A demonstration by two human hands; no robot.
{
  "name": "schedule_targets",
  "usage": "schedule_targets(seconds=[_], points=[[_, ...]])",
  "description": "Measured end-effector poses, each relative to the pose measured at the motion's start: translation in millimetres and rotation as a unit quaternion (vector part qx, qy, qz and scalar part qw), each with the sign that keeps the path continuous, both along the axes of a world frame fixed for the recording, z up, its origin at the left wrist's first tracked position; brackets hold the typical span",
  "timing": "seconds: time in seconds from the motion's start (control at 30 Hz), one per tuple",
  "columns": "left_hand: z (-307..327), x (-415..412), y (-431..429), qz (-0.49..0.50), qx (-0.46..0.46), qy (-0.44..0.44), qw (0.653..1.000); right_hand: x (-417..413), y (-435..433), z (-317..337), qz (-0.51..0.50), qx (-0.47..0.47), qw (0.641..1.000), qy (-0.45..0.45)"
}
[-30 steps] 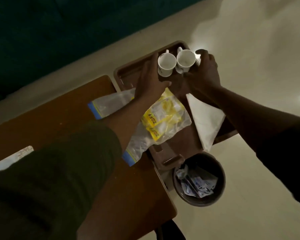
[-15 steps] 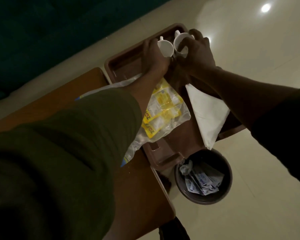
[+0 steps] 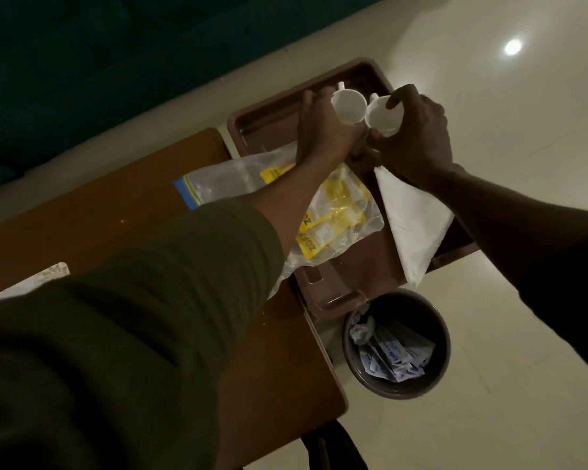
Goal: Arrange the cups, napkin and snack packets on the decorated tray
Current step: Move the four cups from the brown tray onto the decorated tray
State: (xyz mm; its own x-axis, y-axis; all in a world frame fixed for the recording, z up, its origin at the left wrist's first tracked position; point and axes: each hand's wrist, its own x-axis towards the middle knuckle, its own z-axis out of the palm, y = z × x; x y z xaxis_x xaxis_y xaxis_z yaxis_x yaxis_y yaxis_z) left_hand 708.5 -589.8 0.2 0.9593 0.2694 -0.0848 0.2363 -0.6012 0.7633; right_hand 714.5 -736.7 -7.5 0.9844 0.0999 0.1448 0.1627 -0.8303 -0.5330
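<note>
Compared with half a second before, both small white ceramic cups were tilted further. Left cup [image 3: 348,106] was gripped by the left hand [image 3: 323,130], right cup [image 3: 384,117] by the right hand [image 3: 418,137], at upper centre of the frame over the brown plastic tray [image 3: 360,266].

At the far end of the brown tray [image 3: 252,122], the left hand [image 3: 323,130] grips a white cup [image 3: 348,105] and the right hand [image 3: 418,137] grips a second white cup [image 3: 384,115] just beside it; in the dim light, whether the cups rest on the tray is hard to tell. A clear bag of yellow snack packets [image 3: 336,212] lies half on the tray, half on the wooden table [image 3: 99,205]. A white napkin [image 3: 411,225] lies at the tray's right edge. A round bin [image 3: 398,340] with wrappers stands on the floor near the tray's near end.
</note>
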Motion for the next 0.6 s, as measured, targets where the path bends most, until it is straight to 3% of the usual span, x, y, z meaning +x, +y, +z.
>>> schedule_targets(seconds=[0.3, 0.6], points=[[58.0, -65.4, 83.3, 0.07, 0.002, -0.08, 0.994, -42.0, 80.6, 69.4, 0.05, 0.066, 0.996, -0.029], [89.1, -221.4, 251.8, 0.177, -0.002, -0.088, 0.98, -147.3, 264.7, 96.8, 0.179, 0.083, 0.98, 0.02]])
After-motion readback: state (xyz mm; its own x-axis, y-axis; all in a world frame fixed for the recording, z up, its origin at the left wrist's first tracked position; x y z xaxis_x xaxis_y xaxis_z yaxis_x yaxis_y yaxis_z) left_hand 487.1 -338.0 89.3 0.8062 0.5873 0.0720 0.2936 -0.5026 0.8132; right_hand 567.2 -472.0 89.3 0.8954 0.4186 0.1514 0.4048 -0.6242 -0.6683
